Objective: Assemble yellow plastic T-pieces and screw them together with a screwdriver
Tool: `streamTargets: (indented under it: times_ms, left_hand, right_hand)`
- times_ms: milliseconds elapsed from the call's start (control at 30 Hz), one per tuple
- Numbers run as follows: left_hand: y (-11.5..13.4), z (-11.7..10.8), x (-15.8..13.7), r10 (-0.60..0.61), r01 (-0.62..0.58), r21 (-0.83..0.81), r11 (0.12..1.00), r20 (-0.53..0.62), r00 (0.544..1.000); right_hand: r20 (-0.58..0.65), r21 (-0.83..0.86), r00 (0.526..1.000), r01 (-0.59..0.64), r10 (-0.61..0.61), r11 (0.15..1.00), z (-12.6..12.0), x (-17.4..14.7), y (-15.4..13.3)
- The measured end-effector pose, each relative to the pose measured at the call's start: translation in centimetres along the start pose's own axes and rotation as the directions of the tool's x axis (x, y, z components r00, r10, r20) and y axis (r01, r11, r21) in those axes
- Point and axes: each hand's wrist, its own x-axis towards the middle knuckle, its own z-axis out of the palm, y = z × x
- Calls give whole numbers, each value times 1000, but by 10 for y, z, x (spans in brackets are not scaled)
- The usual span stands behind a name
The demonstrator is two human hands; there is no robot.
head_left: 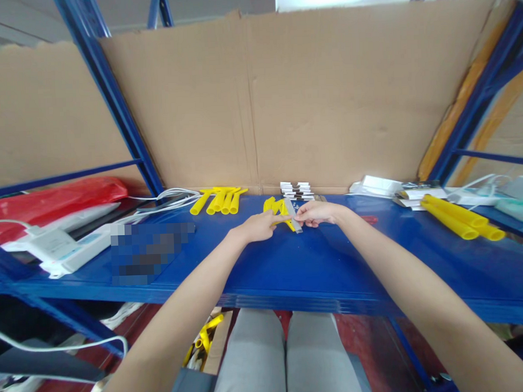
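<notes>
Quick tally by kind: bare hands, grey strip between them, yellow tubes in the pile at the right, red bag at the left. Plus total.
Hands: 2 (left hand, right hand)
Grey strip: 1
Yellow tubes, right pile: 3 visible
Red bag: 1
Total: 7

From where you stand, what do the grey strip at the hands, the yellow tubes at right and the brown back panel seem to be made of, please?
Grey strip: perhaps dull metal, being thin and straight; too small to be sure. Yellow tubes: probably smooth plastic, judging by even colour and hollow ends. Brown panel: likely matte cardboard, with a vertical crease and ragged top edge.
</notes>
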Motion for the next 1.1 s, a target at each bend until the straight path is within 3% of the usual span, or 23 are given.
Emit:
streamTargets:
  times_ms: [100, 233, 533, 700, 800, 867, 1000, 1100]
  left_hand:
    - [6, -1, -2, 13, -14, 19, 1000, 16, 1000]
    - [9, 0, -1, 61, -61, 25, 998, 15, 998]
    - [14, -3, -2, 73, -73, -11, 997, 7, 997]
    - [5, -3, -1, 42, -44, -47, 998, -48, 998]
    - [-5, -8, -4, 7, -8, -34, 999, -41, 999]
    - [-9, -13, -7, -32, 32, -17, 999, -7, 999]
    - [-14, -19, -13, -71, 73, -20, 997, 58, 996]
    - [-16, -18, -14, -21, 25, -40, 999, 95, 995]
  right_hand:
    - [-84, 121, 996, 38, -28, 992, 4, 2, 0]
    - [-179, 161, 984, 55, -26, 985, 11, 6, -1]
    - [-226, 260, 973, 103, -43, 960, 17, 9, -1]
    - [-301, 34, 945, 145, -128, 989, 17, 12, 0]
    - [-431, -244, 871, 138, -234, 960, 13, 13, 0]
    - [-455, -454, 833, 87, -315, 887, 10, 13, 0]
    - [-343, -675, 881, 10, -327, 738, 4, 12, 2]
    - [-319, -717, 888, 4, -332, 697, 4, 13, 3]
